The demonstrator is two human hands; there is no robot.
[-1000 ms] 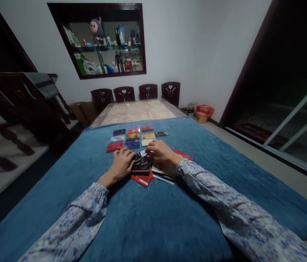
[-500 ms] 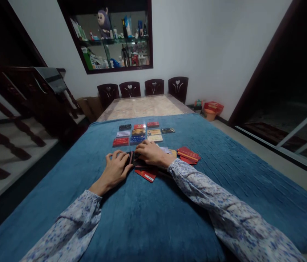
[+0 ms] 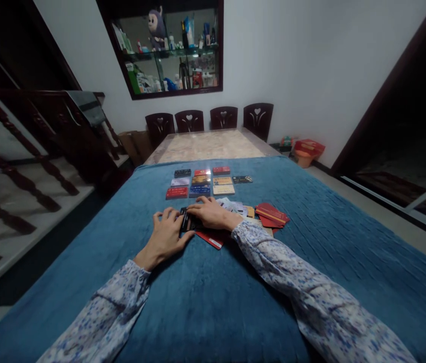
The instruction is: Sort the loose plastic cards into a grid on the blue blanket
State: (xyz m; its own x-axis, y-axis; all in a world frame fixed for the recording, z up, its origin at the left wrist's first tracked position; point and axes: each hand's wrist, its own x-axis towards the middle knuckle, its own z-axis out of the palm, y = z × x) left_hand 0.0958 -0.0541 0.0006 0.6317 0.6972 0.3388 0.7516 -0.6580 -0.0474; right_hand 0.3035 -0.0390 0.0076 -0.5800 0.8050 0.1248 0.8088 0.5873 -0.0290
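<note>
On the blue cloth, black cards (image 3: 187,222) lie between my two hands. My left hand (image 3: 166,234) rests at their left side with its fingers spread, fingertips and thumb near the card edges. My right hand (image 3: 213,214) lies over their right part, its fingers bent and partly hidden. A red card (image 3: 213,241) sticks out below my right hand. Beyond it, whitish and yellow cards (image 3: 239,207) are spread loosely, and red cards (image 3: 272,216) fan out to the right. Farther off, several card piles stand in rows, among them a red pile (image 3: 177,192) and a blue pile (image 3: 199,190).
The blue cloth (image 3: 197,302) covers the near part of a long table, whose marble-patterned top (image 3: 213,146) shows at the far end. Dark chairs (image 3: 224,118) stand behind it. A single black card (image 3: 242,179) lies right of the rows.
The view has shifted, so the scene sits farther right. My left thumb has moved off the black cards' lower edge, and my right hand has slid slightly left over them.
</note>
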